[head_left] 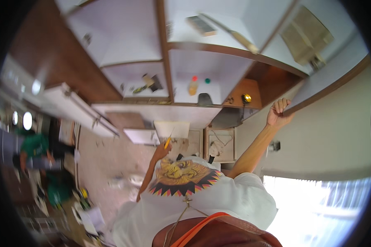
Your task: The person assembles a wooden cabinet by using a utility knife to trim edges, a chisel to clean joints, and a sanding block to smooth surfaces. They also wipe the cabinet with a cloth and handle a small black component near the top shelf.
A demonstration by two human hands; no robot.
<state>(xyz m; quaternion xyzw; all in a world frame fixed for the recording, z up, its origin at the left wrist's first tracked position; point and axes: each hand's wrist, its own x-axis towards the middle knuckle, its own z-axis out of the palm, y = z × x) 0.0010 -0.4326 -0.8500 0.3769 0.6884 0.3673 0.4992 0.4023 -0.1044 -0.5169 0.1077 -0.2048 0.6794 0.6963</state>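
Low in front of me, my left hand (pixel 163 151) is closed round the yellow handle of a screwdriver (pixel 168 142), its thin shaft pointing up and away. My right arm reaches up to the right. There my right hand (pixel 280 113) has its fingers curled over the lower end of a white, brown-edged cabinet panel (pixel 338 78). Whether this panel is a door or a fixed side, I cannot tell. Left of that hand, a yellow and black tape measure (pixel 246 98) sits in a brown-lined compartment (pixel 272 82) of the cabinet.
Cabinet shelves hold a long tool with a pale handle (pixel 241 40), a grey block (pixel 201 26), a red-capped bottle (pixel 193 87) and a brown flat item (pixel 307 35). Below is an open drawer (pixel 234 150). A white door (pixel 80 109) stands out at left; people in green (pixel 35 146) are beyond.
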